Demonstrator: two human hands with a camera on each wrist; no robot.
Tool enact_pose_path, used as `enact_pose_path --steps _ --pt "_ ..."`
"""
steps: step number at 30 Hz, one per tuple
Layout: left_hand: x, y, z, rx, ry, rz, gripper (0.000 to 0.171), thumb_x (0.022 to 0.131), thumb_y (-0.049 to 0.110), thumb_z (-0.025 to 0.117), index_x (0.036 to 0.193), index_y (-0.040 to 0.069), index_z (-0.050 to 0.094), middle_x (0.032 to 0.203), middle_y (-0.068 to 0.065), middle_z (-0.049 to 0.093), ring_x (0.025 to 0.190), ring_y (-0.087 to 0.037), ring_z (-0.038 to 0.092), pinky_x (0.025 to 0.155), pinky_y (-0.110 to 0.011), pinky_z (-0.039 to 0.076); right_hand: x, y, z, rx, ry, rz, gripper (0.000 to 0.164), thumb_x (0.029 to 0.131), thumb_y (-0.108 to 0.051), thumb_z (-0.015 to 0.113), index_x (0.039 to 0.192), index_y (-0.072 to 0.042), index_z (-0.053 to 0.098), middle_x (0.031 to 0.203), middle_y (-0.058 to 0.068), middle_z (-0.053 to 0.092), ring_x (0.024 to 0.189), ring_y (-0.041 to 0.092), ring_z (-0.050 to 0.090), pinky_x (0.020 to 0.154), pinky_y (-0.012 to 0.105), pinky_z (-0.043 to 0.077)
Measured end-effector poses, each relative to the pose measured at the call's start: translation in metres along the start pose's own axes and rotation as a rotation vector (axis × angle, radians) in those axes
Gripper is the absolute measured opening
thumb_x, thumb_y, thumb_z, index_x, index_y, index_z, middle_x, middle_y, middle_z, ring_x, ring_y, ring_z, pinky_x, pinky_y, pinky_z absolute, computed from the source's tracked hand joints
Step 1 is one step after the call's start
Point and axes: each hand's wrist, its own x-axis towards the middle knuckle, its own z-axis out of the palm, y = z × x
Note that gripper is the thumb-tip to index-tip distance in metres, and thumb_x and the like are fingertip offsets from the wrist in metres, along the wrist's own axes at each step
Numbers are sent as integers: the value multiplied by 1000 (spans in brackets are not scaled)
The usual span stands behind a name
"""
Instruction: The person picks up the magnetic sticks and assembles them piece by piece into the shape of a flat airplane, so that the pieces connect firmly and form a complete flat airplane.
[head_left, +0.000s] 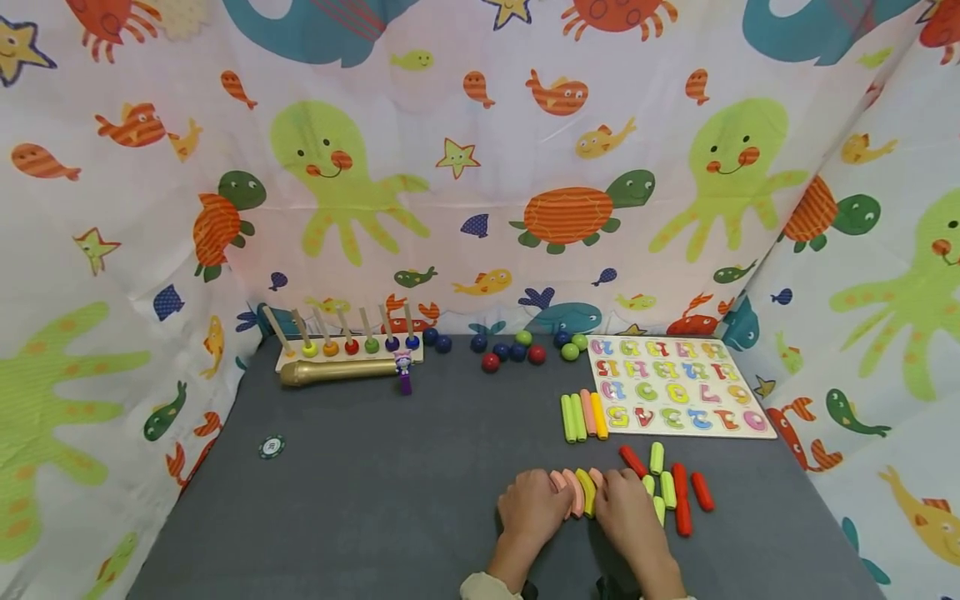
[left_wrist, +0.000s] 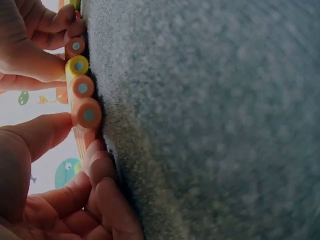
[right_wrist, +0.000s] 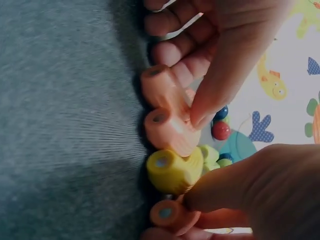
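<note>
Four-in-a-row is not counted here; several short curved sticks with round metal dots in their ends lie side by side on the dark table. Two pink curved sticks (head_left: 575, 493) are at the left of the row, a yellow curved stick (head_left: 587, 493) follows, and another pink stick (right_wrist: 166, 214) is at the right end. My left hand (head_left: 532, 510) pinches the pink sticks at the left between thumb and fingers. My right hand (head_left: 632, 515) pinches the right-end pink stick, its thumb against the yellow one. Part of the row is hidden by the fingers.
Right of my hands lie loose red sticks (head_left: 681, 500) and light-green sticks (head_left: 667, 490). Beyond are upright straight sticks (head_left: 576, 418), a number puzzle board (head_left: 682, 387), several balls (head_left: 517, 352), a peg board (head_left: 352, 348), a gold microphone-shaped tube (head_left: 341, 372) and a chip (head_left: 272, 447).
</note>
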Motion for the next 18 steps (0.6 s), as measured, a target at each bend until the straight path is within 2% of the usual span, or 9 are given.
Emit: enact_pose_path --steps 4,6,9,11,13,15,18 --pt "1 2 0 9 -3 -8 44 91 31 77 57 19 53 60 1 46 50 -19 45 57 -41 40 2 -3 -2 -8 -50 33 19 90 1 66 73 -3 57 76 12 49 68 28 51 65 44 46" --pt "0 0 0 -4 -7 -11 43 91 31 76 56 19 52 58 2 45 50 -19 44 56 -40 39 1 -4 -2 -3 -58 53 20 87 2 67 72 -3 54 77 13 49 66 28 51 63 43 45" --pt "-1 -5 -2 -100 -21 -8 43 88 28 73 52 21 50 51 6 40 44 -16 37 51 -36 32 -3 -5 -1 15 -31 97 14 84 3 66 77 1 54 78 15 51 64 28 52 60 42 46" --pt "-1 -10 -6 -223 -35 -13 41 86 26 72 52 22 51 48 9 39 42 -13 34 47 -32 26 -6 -5 -2 32 14 123 12 84 3 64 83 5 53 76 16 52 62 28 54 57 44 47" --pt "-1 -16 -12 -389 -52 -8 34 86 23 72 57 20 55 50 9 44 43 -11 36 45 -30 27 -8 -5 -3 45 75 132 13 84 3 62 89 7 51 73 15 52 59 29 55 55 45 47" --pt "1 -24 -18 -559 -73 -4 26 89 19 71 65 16 60 55 6 54 46 -10 44 45 -27 36 -10 -5 -7 71 141 129 15 86 1 61 94 7 50 70 12 50 57 28 54 54 46 46" --pt "3 -36 -26 -772 -109 -14 16 94 15 68 81 8 64 67 -2 63 56 -14 58 54 -30 53 -10 -6 -13 124 210 107 21 88 -3 63 104 8 54 70 10 51 59 27 55 56 44 47"
